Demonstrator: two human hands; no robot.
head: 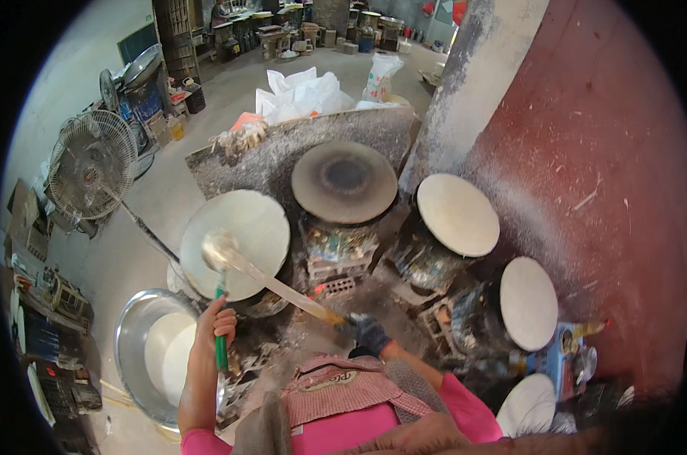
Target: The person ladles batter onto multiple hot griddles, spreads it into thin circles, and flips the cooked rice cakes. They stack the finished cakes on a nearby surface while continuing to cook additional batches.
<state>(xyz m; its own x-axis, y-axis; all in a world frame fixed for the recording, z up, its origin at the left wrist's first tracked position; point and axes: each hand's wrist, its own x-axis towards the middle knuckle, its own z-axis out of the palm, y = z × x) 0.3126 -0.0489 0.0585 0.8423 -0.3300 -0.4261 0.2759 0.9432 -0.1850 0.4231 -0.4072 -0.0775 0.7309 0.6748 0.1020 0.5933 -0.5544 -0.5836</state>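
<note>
My bare left hand (224,321) is closed on the green handle of a tool (221,344) whose upper end reaches over a round griddle coated with pale batter (263,219). In a dark knitted glove, my right hand (367,333) grips a long, flat wooden stick (286,293), which slants up to the left over the same griddle. Where stick and tool meet, a round, shiny, blurred shape (218,250) lies over the batter; I cannot tell which tool it belongs to. A large metal basin (128,324) holding white batter (172,347) is beside my left forearm.
A bare, darkened griddle (343,182) sits ahead on a drum stove. More pale-covered griddles (458,215) (529,303) curve round to the right. A low wall (343,128) stands behind them, a pedestal fan (93,165) at left, and a perforated brick (339,287) on the floor.
</note>
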